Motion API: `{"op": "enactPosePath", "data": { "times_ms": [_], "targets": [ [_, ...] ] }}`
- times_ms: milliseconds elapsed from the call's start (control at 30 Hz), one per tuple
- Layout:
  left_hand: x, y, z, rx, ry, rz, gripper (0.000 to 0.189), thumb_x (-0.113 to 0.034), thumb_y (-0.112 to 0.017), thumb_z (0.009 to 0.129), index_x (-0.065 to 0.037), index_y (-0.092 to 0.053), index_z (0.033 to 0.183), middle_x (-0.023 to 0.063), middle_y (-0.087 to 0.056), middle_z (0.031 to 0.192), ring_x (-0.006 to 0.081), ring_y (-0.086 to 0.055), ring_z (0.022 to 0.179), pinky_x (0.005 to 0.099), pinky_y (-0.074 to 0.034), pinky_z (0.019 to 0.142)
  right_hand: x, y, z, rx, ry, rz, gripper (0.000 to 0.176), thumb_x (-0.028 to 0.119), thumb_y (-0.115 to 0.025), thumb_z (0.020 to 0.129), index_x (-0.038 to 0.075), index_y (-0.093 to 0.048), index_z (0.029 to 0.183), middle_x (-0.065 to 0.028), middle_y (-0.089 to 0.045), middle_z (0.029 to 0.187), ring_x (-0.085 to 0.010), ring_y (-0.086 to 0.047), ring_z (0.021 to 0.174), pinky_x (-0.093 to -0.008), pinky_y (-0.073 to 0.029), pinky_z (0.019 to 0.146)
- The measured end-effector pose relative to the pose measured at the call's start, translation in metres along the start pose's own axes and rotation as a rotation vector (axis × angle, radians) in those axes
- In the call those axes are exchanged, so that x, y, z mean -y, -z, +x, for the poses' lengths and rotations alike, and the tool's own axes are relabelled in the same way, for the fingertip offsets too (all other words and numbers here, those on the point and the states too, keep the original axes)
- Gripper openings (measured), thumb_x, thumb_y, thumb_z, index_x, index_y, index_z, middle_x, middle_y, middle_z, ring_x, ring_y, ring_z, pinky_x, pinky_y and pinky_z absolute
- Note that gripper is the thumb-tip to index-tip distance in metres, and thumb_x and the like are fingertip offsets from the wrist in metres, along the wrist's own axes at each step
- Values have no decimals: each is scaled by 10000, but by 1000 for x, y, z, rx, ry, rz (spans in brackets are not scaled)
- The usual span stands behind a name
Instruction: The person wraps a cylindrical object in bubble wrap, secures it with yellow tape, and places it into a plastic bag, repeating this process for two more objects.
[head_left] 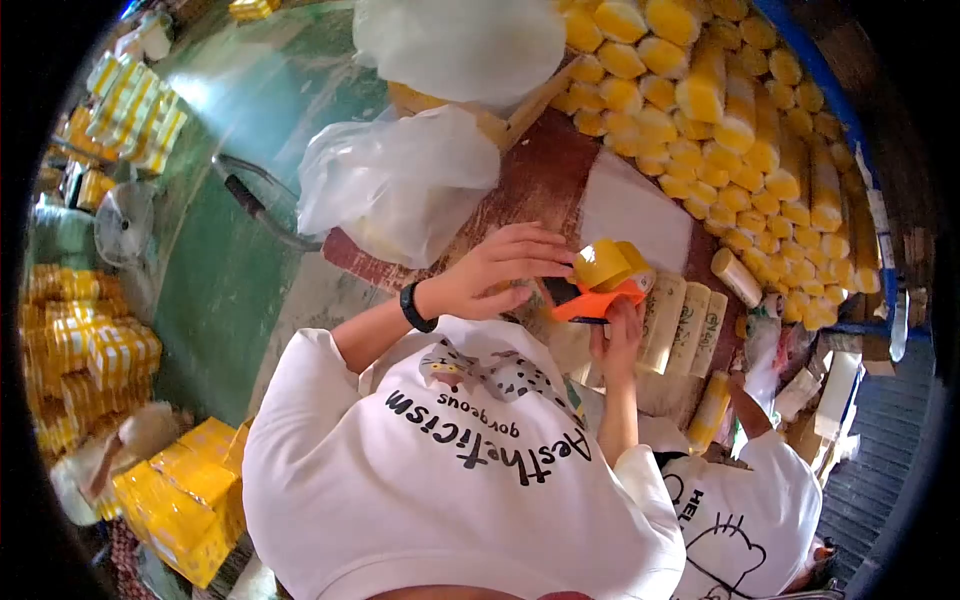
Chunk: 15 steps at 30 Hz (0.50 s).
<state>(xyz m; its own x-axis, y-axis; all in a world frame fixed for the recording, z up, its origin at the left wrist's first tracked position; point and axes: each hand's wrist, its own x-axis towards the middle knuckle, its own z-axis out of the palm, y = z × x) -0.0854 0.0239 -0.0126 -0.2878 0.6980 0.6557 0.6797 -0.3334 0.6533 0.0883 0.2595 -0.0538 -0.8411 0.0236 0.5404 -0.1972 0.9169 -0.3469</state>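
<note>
My right hand [617,335] grips the handle of an orange tape dispenser [590,300] loaded with a yellow tape roll [606,263], held above the brown table [545,170]. My left hand [505,268], with a black band on its wrist, reaches across and its fingers touch the roll and the dispenser's front. Just right of the dispenser lie several pale wrapped stacks of rolls [690,325] side by side on the table.
A big pile of yellow rolls [740,130] fills the table's far right. White plastic bags [400,180] sit at the table's left end. Yellow packs [190,495] lie on the green floor at left. Another person in a white shirt [745,520] stands at lower right.
</note>
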Motion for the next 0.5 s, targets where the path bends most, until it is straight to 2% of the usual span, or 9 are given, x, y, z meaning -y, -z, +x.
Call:
{"op": "enactPosePath", "data": {
  "times_ms": [33, 67, 133, 200, 267, 367, 500],
  "targets": [
    [-6, 2, -2, 14, 5, 17, 399, -247, -427, 931, -53, -552, 1257, 129, -516, 1325, 333, -400, 1286, 489, -259, 1090, 0, 0, 2, 21, 40, -8, 216, 71, -620, 734, 24, -541, 930, -165, -616, 979, -387, -573, 956, -619, -334, 962],
    [-10, 3, -2, -31, 41, 10, 455, -340, -382, 956, -54, -541, 1273, 118, -523, 1318, 331, -403, 1287, 506, -214, 1106, 1, -1, 3, 41, 81, -17, 205, 66, -616, 733, 21, -542, 919, -165, -615, 967, -385, -574, 945, -618, -344, 946],
    [-12, 12, 1, -7, 19, 75, 472, -381, -376, 957, -59, -546, 1257, 110, -522, 1316, 315, -406, 1285, 502, -195, 1111, 5, -4, 3, 74, -61, 81, 206, 51, -618, 702, 25, -547, 893, -154, -613, 967, -373, -576, 924, -606, -366, 901],
    [-12, 13, 2, 39, 4, 126, 544, -457, -329, 955, -59, -545, 1258, 112, -527, 1309, 315, -401, 1291, 514, -171, 1111, 13, -5, 11, 93, -25, 73, 218, 42, -620, 664, 31, -554, 872, -139, -614, 969, -356, -577, 914, -592, -381, 861],
    [-8, 7, 1, 101, -5, 159, 676, -567, -241, 951, -53, -537, 1275, 124, -537, 1296, 333, -389, 1304, 542, -141, 1108, 22, 2, 28, 96, 189, -42, 243, 37, -621, 620, 40, -565, 856, -123, -616, 973, -334, -578, 916, -575, -389, 827],
    [0, 8, -1, 21, 59, 6, 724, -609, -214, 937, -53, -526, 1280, 131, -532, 1300, 330, -401, 1291, 524, -150, 1110, 27, 8, 38, 132, 270, -40, 285, -11, -619, 621, 20, -520, 887, -148, -601, 916, -367, -575, 860, -519, -415, 810],
    [-4, 13, 3, -89, 151, -166, 523, -423, -487, 910, -52, -496, 1278, 111, -570, 1218, 298, -474, 1184, 449, -276, 1068, 27, 6, 23, 212, 209, 34, 279, 13, -617, 606, 46, -571, 880, -91, -635, 992, -287, -592, 945, -580, -388, 906]
  ]
}}
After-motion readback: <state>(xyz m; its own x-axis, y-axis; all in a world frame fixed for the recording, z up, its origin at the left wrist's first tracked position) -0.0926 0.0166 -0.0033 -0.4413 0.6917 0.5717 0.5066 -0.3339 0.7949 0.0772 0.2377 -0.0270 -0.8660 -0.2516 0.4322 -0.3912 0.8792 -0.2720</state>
